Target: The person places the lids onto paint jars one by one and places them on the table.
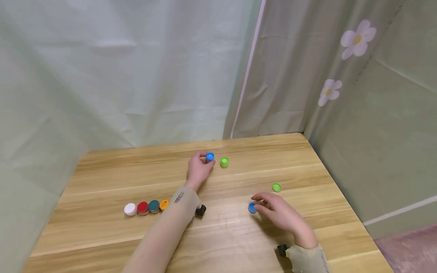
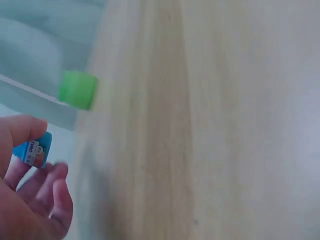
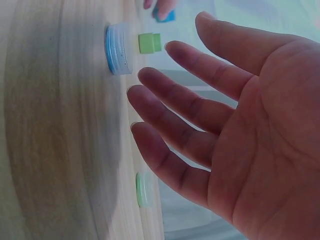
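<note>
i had the small round blue plastic pot (image 1: 209, 156) clamped in my left hand (image 1: 199, 168), pinched between thumb and finger, out towards the far edge of the wooden table (image 1: 102, 170). the small round bright-green plastic pot (image 1: 224, 162) stood near it, apart, between three and four o'clock from it. whether the blue pot's base met the wood, i couldn't tell. standing it neatly next to the green one seemed to me the step in hand; doing that well called for a light pinch on the wall, a level mouth, and a slow, straight release so neither pot got knocked.

my right hand (image 1: 280, 212) held nothing: its fingers were spread apart, the tips just beside the shallow blue plastic lid (image 1: 252, 207), which lay on the table at about half past four from the blue pot. it looked rim-up, so i judged it best to leave it untouched. the shallow green plastic lid (image 1: 276, 187) lay at two o'clock from the blue one.

at eight o'clock from the blue pot stood the white-topped round jar (image 1: 130, 209), red-topped round jar (image 1: 143, 208), teal-topped round jar (image 1: 154, 206) and orange-topped round jar (image 1: 164, 205); my left sleeve (image 1: 187, 203) needed care near that last one.
</note>
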`<state>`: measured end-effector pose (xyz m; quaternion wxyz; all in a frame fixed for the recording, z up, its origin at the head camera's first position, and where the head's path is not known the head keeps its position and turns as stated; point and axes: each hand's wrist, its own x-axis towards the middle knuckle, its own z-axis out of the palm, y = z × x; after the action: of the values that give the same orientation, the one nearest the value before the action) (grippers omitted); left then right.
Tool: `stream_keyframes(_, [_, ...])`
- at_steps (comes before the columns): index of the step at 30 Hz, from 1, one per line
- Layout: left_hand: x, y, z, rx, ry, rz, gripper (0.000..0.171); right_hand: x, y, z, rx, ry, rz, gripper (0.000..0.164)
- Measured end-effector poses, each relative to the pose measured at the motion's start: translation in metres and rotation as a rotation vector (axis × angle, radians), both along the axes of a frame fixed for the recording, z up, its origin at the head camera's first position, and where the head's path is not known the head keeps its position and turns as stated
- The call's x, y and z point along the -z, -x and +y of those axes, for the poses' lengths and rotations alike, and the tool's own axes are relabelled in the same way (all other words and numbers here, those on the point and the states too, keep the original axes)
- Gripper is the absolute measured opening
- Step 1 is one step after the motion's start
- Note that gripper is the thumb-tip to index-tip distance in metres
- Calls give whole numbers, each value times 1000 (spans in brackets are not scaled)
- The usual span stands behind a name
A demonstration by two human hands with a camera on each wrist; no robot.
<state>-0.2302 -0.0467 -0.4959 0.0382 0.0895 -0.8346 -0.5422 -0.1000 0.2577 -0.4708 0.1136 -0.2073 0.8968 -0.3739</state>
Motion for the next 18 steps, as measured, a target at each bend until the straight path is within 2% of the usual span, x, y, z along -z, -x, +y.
stream_keyframes(5, [-12, -32, -9, -6, -164, 103, 37, 0, -2, 2, 12, -8, -3, 32])
stream_keyframes(10, [-18, -68, -25, 7, -327, 170, 38, 2, -3, 4, 20, -12, -2, 32])
stream_keyframes(13, [-23, -84, -38, 55, -401, 218, 41, 2, -2, 3, 13, -8, -5, 33])
stream_keyframes(18, [-33, -104, -60, 156, -525, 314, 46, 0, 2, -1, 6, -18, -7, 34])
